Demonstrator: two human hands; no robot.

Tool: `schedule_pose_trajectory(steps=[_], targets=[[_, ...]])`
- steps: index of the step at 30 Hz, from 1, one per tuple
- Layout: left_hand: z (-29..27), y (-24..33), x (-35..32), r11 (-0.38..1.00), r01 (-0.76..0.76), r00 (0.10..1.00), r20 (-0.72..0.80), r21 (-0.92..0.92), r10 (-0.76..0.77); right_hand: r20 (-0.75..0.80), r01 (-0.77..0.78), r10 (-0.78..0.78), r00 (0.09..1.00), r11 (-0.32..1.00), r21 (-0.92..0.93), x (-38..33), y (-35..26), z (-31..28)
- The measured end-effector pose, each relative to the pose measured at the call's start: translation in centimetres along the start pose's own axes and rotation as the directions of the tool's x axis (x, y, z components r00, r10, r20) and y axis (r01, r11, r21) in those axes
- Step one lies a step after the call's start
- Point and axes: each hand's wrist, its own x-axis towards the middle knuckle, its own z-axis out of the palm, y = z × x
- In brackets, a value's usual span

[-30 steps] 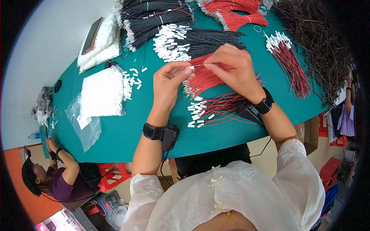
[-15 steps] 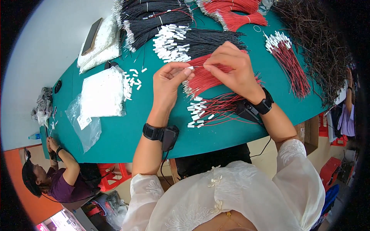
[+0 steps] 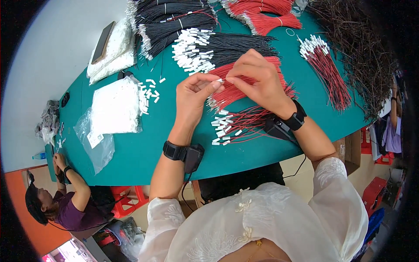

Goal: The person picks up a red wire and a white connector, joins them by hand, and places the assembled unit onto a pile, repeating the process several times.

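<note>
Between thumb and forefinger, my left hand (image 3: pixel 194 94) pinches a small white connector housing (image 3: pixel 220 81). My right hand (image 3: pixel 262 81) is closed in a pinch just right of the housing, its fingertips almost touching it. A thin wire end seems to be in that pinch, mostly hidden by the fingers. Below both hands lies a thick layer of red wires (image 3: pixel 233 94) with bare metal tips. Nearer me, red wires fitted with white housings (image 3: pixel 223 126) lie loosely fanned. Beyond my left hand, black wires (image 3: pixel 240 46) end in a pile of white housings (image 3: pixel 194 50).
Loose white housings (image 3: pixel 150 94) spill beside an opened clear bag (image 3: pixel 115 107) on the green table (image 3: pixel 174 172). Tied black bundles (image 3: pixel 181 24) and red bundles (image 3: pixel 275 24) lie at the back. A dark red bundle (image 3: pixel 327 74) and brown wires (image 3: pixel 358 52) are right. Another person (image 3: pixel 65 196) sits left.
My right hand has moved slightly left and down, closing the gap to the white housing. The wire stretch that showed between my hands is now mostly covered.
</note>
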Motion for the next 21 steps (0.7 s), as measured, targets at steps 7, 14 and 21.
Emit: schedule_pose_trajectory(steps=[7,14,21], targets=[[-0.1,-0.1,0.0,1.0,-0.022,1.0,-0.004,0.013,0.023,0.01,0.032,-0.032,0.999,0.999,0.025,-0.2,0.0,0.5],[0.3,0.7,-0.1,0.997,-0.042,0.999,-0.015,0.058,0.043,0.021,-0.007,0.005,1.0,0.997,0.081,-0.3,-0.1,0.8],[-0.1,1.2,0.0,0.977,-0.067,0.996,-0.042,0.201,0.077,0.112,-0.107,0.097,0.989,0.991,0.083,-0.1,-0.3,0.2]])
